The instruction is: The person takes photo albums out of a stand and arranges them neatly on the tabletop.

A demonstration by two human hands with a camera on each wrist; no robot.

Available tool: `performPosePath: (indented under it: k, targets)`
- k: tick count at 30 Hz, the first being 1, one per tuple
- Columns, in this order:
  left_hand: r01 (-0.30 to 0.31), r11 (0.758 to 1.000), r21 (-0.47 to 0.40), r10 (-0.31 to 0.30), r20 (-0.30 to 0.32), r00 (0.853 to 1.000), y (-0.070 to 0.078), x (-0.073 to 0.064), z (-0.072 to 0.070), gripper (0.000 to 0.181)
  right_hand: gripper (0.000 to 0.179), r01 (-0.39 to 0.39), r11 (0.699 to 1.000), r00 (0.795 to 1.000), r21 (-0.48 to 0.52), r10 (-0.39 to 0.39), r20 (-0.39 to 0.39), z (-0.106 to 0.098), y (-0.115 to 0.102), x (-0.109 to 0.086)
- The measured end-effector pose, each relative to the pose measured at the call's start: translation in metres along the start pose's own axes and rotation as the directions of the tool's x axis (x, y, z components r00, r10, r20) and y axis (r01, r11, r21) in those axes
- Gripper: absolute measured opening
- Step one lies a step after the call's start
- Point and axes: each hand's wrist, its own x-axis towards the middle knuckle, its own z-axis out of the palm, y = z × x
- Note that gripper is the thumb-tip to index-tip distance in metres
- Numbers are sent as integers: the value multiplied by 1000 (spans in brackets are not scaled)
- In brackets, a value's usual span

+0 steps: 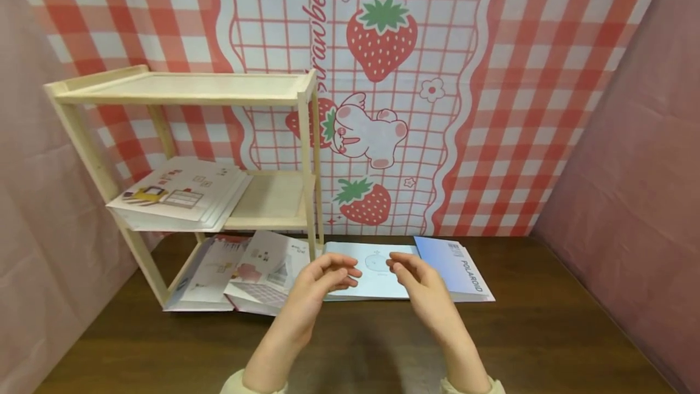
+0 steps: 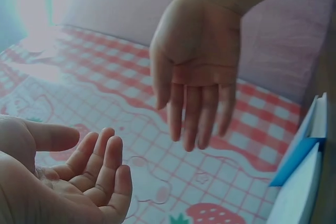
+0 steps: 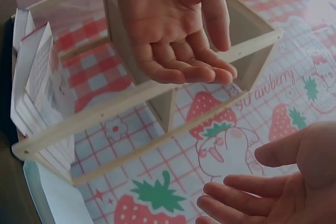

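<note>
In the head view my left hand (image 1: 314, 293) and right hand (image 1: 423, 287) hover apart over the table's middle, palms facing each other, fingers relaxed and slightly bent. Neither holds anything. Behind them lies a pale light-blue book (image 1: 377, 287) with a small rounded drawing, partly covered by the hands. A blue book marked POLAROID (image 1: 451, 266) overlaps its right end. In the left wrist view the left hand (image 2: 79, 177) faces the right hand (image 2: 199, 61). The right wrist view also shows both the right hand (image 3: 278, 187) and left hand (image 3: 173, 24) bare.
A wooden shelf rack (image 1: 273, 99) stands at the left. Its middle tier bears a stack of white books (image 1: 180, 193); more books (image 1: 268, 272) lean or lie at the bottom. Behind hangs a strawberry-print checked cloth (image 1: 525, 78). The dark wooden table (image 1: 563, 321) extends right.
</note>
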Motion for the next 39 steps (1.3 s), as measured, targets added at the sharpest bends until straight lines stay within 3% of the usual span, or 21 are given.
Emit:
performPosePath:
  k: [5,6,8,11,14,15,18,22,26,29,33,35,38,39]
  targets:
    - [-58,997,45,59,-17,998,4,-2,-9,28,23,-17,1000,1000,26,16,15,10,-1,1]
    - [-113,992,57,113,-3,994,-4,1,-15,26,23,-14,999,1000,32,14,18,13,-2,1]
    - [-167,983,79,167,2,986,-16,6,-25,27,23,1,999,1000,43,-2,27,17,-2,1]
    - [-278,956,90,277,16,961,-51,21,-49,25,25,27,998,998,50,-29,48,22,-3,3]
    - [-296,952,83,299,-30,954,-63,26,-65,25,25,51,998,996,44,-54,68,26,-4,5]
    - [-323,943,81,327,-46,944,-62,26,-68,25,25,60,997,996,40,-63,71,27,-4,6]
    - [-284,952,115,302,-197,933,-21,9,-53,23,23,84,995,993,53,-88,78,32,-6,10]
    - [-174,974,142,217,-392,894,17,-7,-43,16,21,106,991,988,82,-114,99,42,-7,13]
    - [-151,980,130,196,-480,855,18,-10,-58,17,22,131,986,981,103,-144,132,53,-8,14]
    - [-201,971,128,239,-523,818,14,-11,-73,20,23,144,981,977,133,-162,141,61,-10,15]
    - [-362,930,62,337,-539,772,-14,-3,-116,23,24,157,968,973,197,-185,135,74,-15,15]
    - [-395,917,53,356,-551,754,-22,-2,-132,26,24,160,963,973,216,-190,131,81,-16,14]
    - [-390,918,63,350,-589,728,-19,-5,-139,27,23,168,959,971,228,-201,130,89,-20,13]
    - [-414,909,48,360,-592,721,-17,-6,-140,25,22,174,958,970,226,-207,129,92,-21,14]
